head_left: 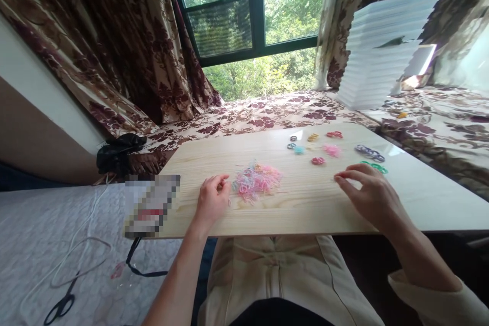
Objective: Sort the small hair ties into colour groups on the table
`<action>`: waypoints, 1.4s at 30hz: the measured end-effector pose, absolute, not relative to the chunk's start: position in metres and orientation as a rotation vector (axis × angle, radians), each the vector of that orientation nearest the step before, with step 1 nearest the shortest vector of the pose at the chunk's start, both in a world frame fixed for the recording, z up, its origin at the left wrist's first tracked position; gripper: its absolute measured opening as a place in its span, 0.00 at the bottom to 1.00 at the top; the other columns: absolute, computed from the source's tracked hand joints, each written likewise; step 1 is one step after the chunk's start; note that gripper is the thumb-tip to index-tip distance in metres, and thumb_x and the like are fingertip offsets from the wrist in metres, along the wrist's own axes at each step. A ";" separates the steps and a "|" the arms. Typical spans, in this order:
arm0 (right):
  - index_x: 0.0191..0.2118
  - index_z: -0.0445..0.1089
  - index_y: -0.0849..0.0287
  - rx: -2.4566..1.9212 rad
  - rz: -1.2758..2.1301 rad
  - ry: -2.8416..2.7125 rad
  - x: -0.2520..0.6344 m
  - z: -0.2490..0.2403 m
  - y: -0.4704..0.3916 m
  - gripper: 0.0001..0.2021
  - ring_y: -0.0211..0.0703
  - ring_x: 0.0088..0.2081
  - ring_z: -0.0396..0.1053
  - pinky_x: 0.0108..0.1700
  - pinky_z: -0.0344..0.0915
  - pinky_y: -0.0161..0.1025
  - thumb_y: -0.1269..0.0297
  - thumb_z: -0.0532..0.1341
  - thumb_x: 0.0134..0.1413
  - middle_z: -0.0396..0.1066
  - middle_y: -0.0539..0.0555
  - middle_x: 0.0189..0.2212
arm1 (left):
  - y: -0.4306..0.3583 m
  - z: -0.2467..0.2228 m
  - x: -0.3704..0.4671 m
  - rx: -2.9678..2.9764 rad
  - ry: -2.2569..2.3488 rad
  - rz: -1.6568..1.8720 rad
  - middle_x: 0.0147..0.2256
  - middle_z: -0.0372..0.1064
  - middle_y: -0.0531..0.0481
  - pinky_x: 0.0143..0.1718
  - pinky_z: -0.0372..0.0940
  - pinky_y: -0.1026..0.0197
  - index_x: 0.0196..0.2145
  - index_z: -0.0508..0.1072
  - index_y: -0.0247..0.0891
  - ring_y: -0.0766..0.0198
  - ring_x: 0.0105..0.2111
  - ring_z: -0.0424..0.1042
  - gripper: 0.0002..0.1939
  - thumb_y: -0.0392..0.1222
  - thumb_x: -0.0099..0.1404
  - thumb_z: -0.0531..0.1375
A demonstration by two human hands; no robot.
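Observation:
A loose pile of tiny pastel bands (256, 182), mostly pink with some blue and yellow, lies on the pale wooden tabletop (301, 209). Beside its left edge rests my left hand (214, 196), fingers curled inward; anything inside them is hidden. My right hand (369, 191) is over the table's right part, thumb and fingertips brought together in a pinch. Whatever sits in that pinch is too small to name. Just beyond it are green rings (376, 167) and a row of purple rings (370, 153).
Farther back are pink rings (318, 161), a pink tuft of bands (331, 150), red rings (334, 134), yellow rings (313, 137) and a light-blue tuft (298, 149). A blurred flat object (153, 209) occupies the table's left end. Scissors (60, 308) lie lower left, near white cables (82, 244).

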State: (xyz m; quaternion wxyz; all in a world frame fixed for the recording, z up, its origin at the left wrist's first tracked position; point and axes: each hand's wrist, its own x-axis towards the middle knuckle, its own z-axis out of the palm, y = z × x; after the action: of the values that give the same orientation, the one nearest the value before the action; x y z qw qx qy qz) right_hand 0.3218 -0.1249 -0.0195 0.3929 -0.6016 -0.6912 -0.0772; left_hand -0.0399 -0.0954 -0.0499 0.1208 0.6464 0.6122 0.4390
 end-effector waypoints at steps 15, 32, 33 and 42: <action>0.26 0.75 0.54 -1.833 0.047 -1.547 0.366 -0.008 -0.108 0.12 0.49 0.37 0.72 0.42 0.67 0.47 0.53 0.59 0.48 0.75 0.57 0.38 | -0.095 -0.052 -0.042 1.889 1.780 1.296 0.36 0.76 0.43 0.48 0.67 0.49 0.40 0.78 0.35 0.54 0.40 0.72 0.15 0.44 0.61 0.56; 0.35 0.79 0.54 -1.424 0.151 -2.017 0.244 -0.027 -0.117 0.12 0.47 0.38 0.74 0.40 0.69 0.43 0.58 0.58 0.56 0.75 0.56 0.37 | -0.097 -0.047 -0.037 1.921 1.825 1.276 0.35 0.76 0.46 0.48 0.67 0.56 0.40 0.78 0.36 0.59 0.39 0.72 0.11 0.35 0.62 0.58; 0.35 0.79 0.54 -1.438 0.127 -2.022 0.244 -0.029 -0.116 0.12 0.48 0.38 0.74 0.41 0.69 0.44 0.58 0.58 0.56 0.74 0.56 0.38 | -0.097 -0.046 -0.037 1.923 1.823 1.275 0.36 0.76 0.46 0.48 0.67 0.56 0.40 0.78 0.36 0.59 0.40 0.72 0.11 0.35 0.63 0.58; 0.30 0.77 0.51 -1.424 0.056 -2.049 0.246 -0.031 -0.119 0.11 0.47 0.40 0.72 0.43 0.66 0.46 0.59 0.58 0.57 0.74 0.54 0.37 | -0.097 -0.045 -0.038 1.922 1.832 1.260 0.35 0.76 0.47 0.48 0.67 0.56 0.40 0.78 0.36 0.59 0.39 0.72 0.11 0.36 0.63 0.58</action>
State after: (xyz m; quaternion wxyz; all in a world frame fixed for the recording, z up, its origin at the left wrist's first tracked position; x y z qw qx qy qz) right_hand 0.2455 -0.1187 -0.0314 0.3174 -0.5411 -0.7785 0.0212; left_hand -0.0378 -0.0972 -0.0454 0.1010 0.6506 0.6202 0.4264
